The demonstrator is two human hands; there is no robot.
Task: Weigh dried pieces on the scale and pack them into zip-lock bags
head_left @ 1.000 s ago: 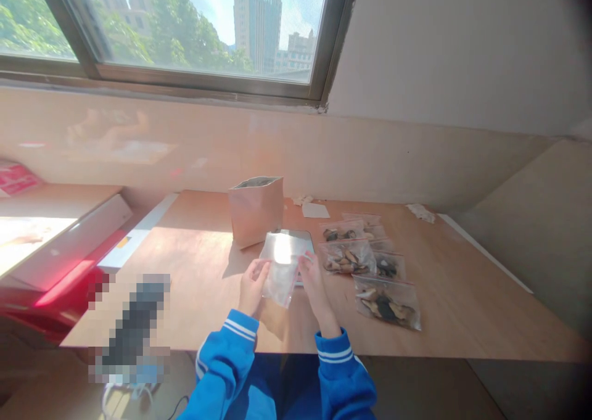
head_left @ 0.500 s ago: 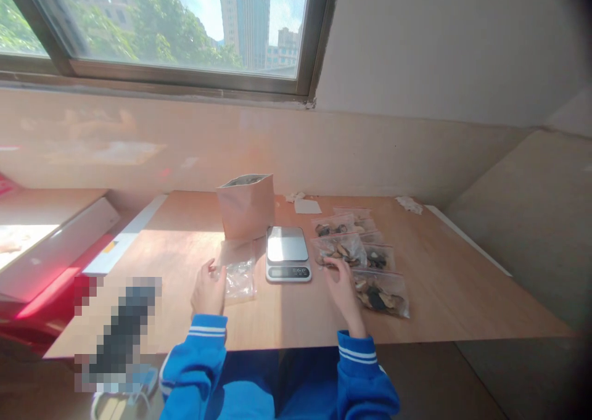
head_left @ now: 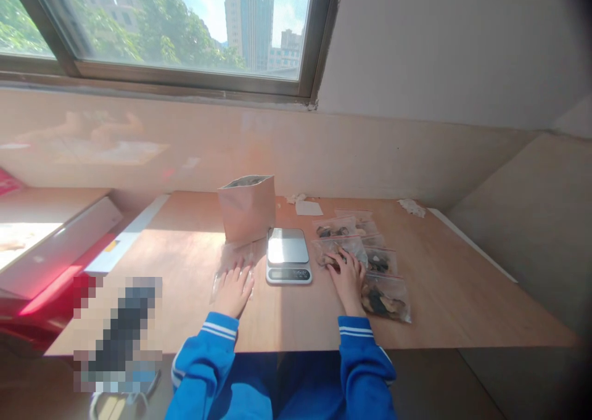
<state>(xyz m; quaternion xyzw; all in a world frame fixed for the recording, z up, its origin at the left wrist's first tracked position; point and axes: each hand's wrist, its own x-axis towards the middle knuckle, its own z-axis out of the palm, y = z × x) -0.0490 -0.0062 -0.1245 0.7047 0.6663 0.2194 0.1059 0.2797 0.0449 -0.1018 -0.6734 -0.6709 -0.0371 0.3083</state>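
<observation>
On the table [head_left: 462, 284], a paper bag [head_left: 247, 213] stands behind a scale [head_left: 288, 256]. Right of the scale, a filled plastic bag [head_left: 325, 245] lies under the right hand [head_left: 348, 278], whose grip I cannot tell; to its left, a clear bag [head_left: 239, 253] lies under the left hand [head_left: 234, 290], spread flat.

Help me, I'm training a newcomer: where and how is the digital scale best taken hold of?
Probably grip the scale low along its left and right edges, one hand from each side: it lies flat, plate and display occupy its top, and the left hand and right hand flank it.
</observation>
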